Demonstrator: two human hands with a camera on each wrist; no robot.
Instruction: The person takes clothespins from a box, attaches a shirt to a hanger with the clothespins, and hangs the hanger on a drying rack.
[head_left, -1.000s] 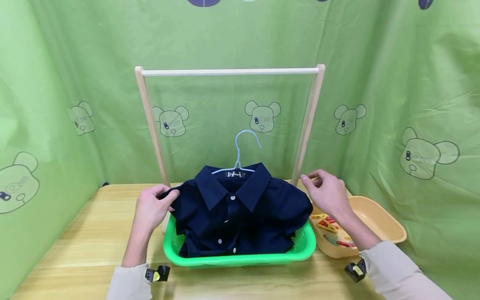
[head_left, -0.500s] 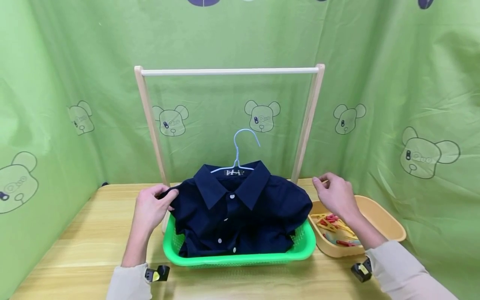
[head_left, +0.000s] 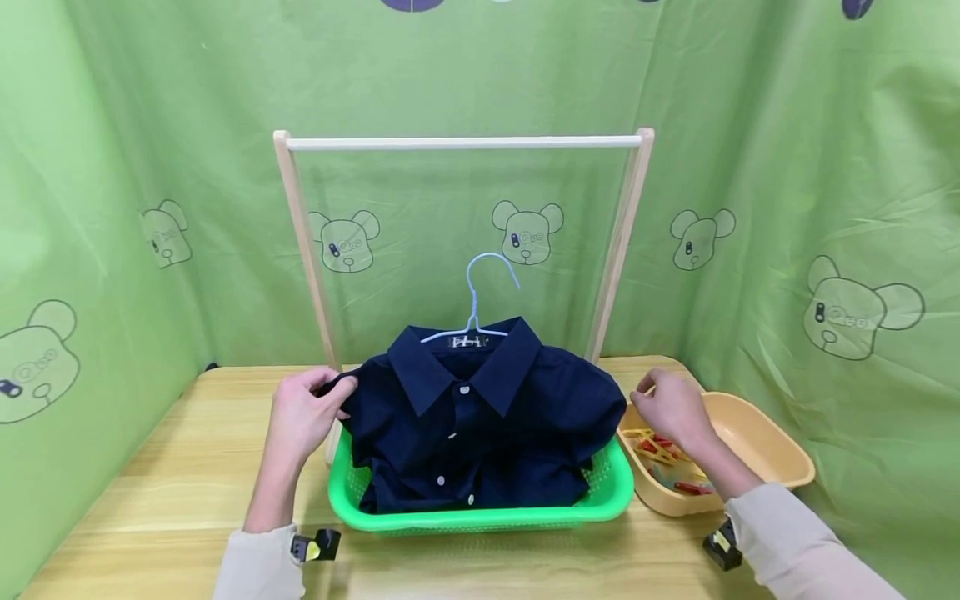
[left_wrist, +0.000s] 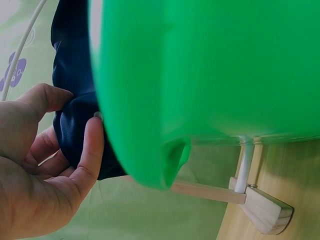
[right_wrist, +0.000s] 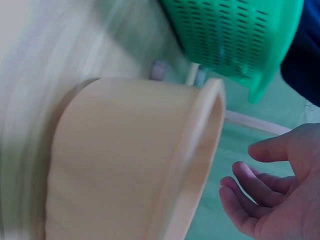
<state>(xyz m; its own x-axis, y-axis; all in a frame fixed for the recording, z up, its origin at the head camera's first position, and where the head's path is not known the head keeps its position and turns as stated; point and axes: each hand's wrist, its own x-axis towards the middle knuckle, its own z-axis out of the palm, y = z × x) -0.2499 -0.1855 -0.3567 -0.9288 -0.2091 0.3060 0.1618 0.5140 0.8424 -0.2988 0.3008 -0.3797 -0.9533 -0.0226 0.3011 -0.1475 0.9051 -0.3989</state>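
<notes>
The right hand (head_left: pixel 672 408) has moved down and outward, over the orange tray (head_left: pixel 757 442), fingers loosely apart. The left hand (head_left: pixel 303 412) pinches the navy shirt (head_left: pixel 480 433), which lies in the green basket (head_left: pixel 480 521), blue hanger (head_left: pixel 473 307) in its collar.

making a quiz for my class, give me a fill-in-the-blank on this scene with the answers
The left hand pinches the dark collared ____.
The basket is coloured ____.
At the collar sits a wire ____.
The right hand holds ____.

Missing words: shirt; green; hanger; nothing.
</notes>
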